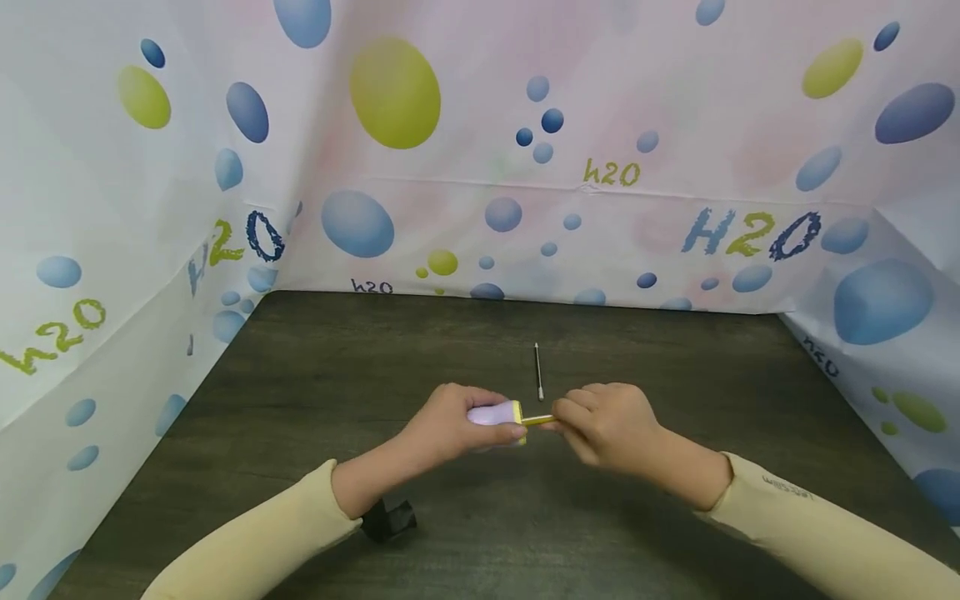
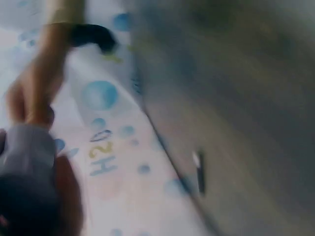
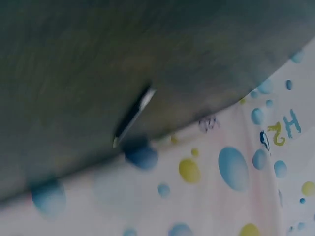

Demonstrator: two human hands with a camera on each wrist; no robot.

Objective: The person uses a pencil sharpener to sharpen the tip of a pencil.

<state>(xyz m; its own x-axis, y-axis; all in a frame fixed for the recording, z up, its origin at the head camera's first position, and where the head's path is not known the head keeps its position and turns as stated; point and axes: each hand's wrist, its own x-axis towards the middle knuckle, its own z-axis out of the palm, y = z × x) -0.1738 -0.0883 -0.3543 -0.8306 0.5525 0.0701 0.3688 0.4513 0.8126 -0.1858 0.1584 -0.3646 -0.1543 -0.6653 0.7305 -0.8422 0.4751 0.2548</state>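
Near the middle of the table, my left hand (image 1: 448,422) grips a small lavender object (image 1: 491,414) with a yellow rim; its kind is unclear. My right hand (image 1: 611,425) pinches a thin yellow rod (image 1: 538,420), pencil-like, whose other end meets that rim. How far it goes in cannot be seen. Just beyond the hands, a slim metal stick (image 1: 537,371) with a pale end lies on the table, apart from both. The left wrist view is blurred and shows the lavender object (image 2: 29,152) as greyish. Neither hand appears in the right wrist view.
The dark wood-look table (image 1: 337,358) runs back to a white sheet (image 1: 480,108) printed with blue and green dots, which also hangs at both sides. A black block-like piece (image 1: 390,521) shows beside the left wrist.
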